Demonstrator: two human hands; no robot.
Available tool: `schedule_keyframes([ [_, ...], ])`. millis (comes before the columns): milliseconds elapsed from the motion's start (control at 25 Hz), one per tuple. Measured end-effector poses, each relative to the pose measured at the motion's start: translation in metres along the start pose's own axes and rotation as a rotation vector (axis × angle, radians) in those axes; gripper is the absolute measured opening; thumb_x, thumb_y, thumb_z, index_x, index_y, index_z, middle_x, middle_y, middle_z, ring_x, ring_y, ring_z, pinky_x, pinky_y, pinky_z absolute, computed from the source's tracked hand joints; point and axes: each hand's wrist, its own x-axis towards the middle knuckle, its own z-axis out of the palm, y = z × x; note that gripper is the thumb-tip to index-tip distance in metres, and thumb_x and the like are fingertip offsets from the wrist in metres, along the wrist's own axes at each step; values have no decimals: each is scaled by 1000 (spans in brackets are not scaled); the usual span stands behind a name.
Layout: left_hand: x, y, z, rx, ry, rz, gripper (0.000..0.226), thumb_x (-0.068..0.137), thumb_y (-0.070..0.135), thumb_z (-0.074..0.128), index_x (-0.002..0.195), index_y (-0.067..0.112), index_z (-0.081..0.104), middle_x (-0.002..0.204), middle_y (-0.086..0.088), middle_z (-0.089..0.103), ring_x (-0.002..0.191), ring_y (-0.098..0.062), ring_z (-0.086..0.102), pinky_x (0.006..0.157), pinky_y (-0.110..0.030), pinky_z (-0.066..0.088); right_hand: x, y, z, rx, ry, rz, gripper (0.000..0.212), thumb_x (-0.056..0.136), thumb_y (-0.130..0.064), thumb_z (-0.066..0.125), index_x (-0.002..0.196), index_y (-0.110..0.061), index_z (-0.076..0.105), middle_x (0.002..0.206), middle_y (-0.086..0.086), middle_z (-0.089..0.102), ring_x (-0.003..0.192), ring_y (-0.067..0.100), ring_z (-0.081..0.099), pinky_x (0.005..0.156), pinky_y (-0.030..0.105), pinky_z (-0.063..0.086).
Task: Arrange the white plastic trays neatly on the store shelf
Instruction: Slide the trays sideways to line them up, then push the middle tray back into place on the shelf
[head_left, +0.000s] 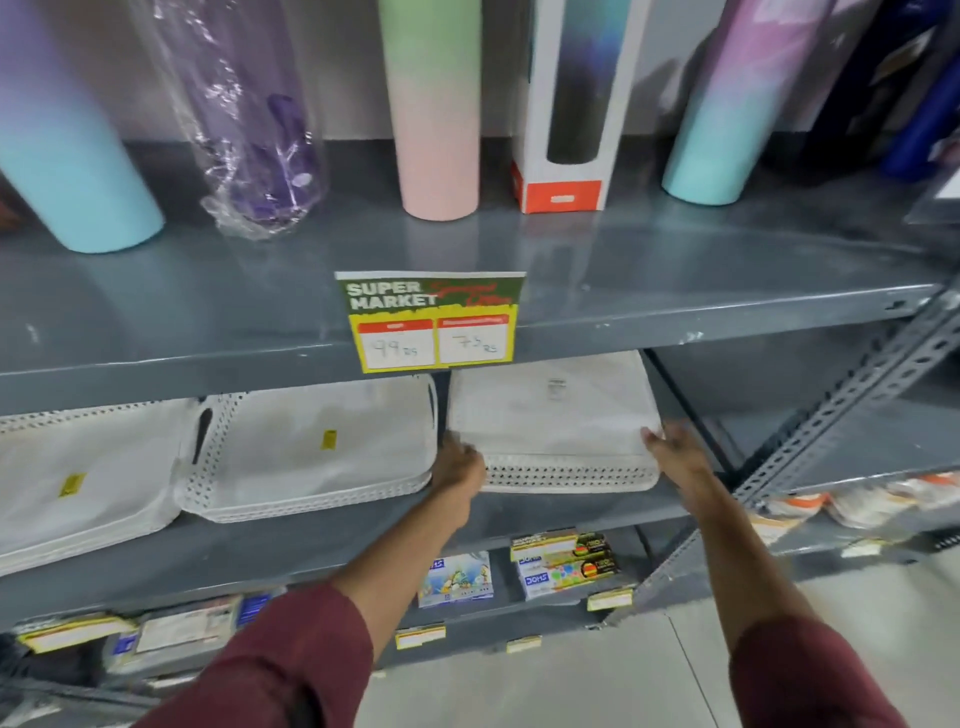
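Overhead, price card (434, 322) reads "SUPER MARKET", handwritten 99 and 75 Rs; boxes (566, 569) below are marked "DOMS". Both arms extended. Left hand (460, 465) at left front corner of right tray stack (550, 426) — blurred, grip cannot be told. Right hand (670, 449) against right corner, fingers near straight, clasping nothing. Stack sits on middle shelf (519, 512) — beside other trays (317, 447).

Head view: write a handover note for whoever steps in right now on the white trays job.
Left hand: at the left edge of the right tray; grip too blurred to tell.
Right hand: fingers flat against that tray's right front corner.
Middle tray and left tray lie untouched on the same shelf.
Done: all three trays are on the shelf.
Left: probably squaring the right tray, then lining up the row.
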Motion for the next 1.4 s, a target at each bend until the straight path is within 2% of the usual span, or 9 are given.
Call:
schedule_keyframes([
  [120, -9, -3, 4, -161, 71, 85, 61, 88, -8, 34, 145, 15, 36, 148, -9, 48, 116, -25, 54, 83, -12, 47, -31, -23, -17, 116, 71, -112, 51, 88, -25, 58, 137, -19, 44, 124, -4, 58, 109, 20, 56, 96, 42, 47],
  [240, -19, 4, -1, -222, 66, 153, 62, 91, -1, 35, 146, 28, 35, 143, -3, 53, 122, -27, 53, 94, -28, 44, -57, -52, -31, 416, 190, -167, 53, 89, 2, 48, 135, -25, 43, 126, -9, 54, 108, 14, 53, 90, 35, 45],
  [360, -6, 22, -15, -401, -9, 57, 33, 98, 24, 39, 124, 23, 59, 131, -3, 61, 114, -21, 56, 94, -32, 44, -62, -51, -46, 718, 251, 61, 24, 94, -12, 38, 100, -13, 61, 100, 3, 61, 83, 21, 55, 75, 31, 42],
  [480, 8, 26, -25, -565, -112, 21, 47, 97, 49, 31, 103, 21, 68, 108, -10, 72, 98, -27, 66, 92, -39, 50, -64, -41, -60, 1057, -38, 239, 48, 95, -42, 28, 100, -7, 60, 98, 12, 64, 94, 32, 60, 96, 47, 45],
  [680, 51, -8, -10, -440, -124, -75, 57, 87, 53, 45, 133, 22, 58, 128, -4, 65, 121, -30, 60, 110, -49, 44, -70, -46, -52, 795, -45, 117, 67, 97, -54, 32, 151, -14, 30, 158, 10, 32, 146, 31, 29, 119, 45, 22],
  [880, 16, 18, -45, -161, -31, 390, 49, 89, 4, 47, 131, 25, 63, 130, 6, 64, 119, -12, 59, 106, -30, 44, -111, -65, -24, 258, 209, -236, 66, 91, -52, 54, 148, -22, 40, 144, 14, 51, 132, 38, 49, 110, 49, 40],
  [1040, 1, -8, -126, 100, 297, 545, 40, 94, 5, 56, 133, 11, 60, 132, -2, 63, 113, -18, 65, 104, -24, 42, -141, -102, 50, 189, -3, -440, 51, 98, -31, 52, 145, -13, 45, 135, 14, 62, 117, 29, 64, 100, 41, 52],
  [1240, 28, -64, -267, 195, 758, 239, 50, 90, 27, 64, 135, 7, 54, 129, -21, 65, 117, -40, 62, 99, -43, 48, -138, -147, 126, 80, -207, -342, 71, 95, -49, 48, 149, -6, 33, 145, 21, 50, 134, 32, 50, 111, 39, 41],
  [1400, 62, -99, -323, 354, 520, -15, 85, 88, 51, 61, 152, 5, 29, 149, -22, 47, 134, -39, 48, 109, -43, 41, -136, -189, 170, -26, -325, -198, 85, 91, -62, 42, 155, -12, 16, 154, 22, 36, 141, 38, 37, 114, 40, 31],
])
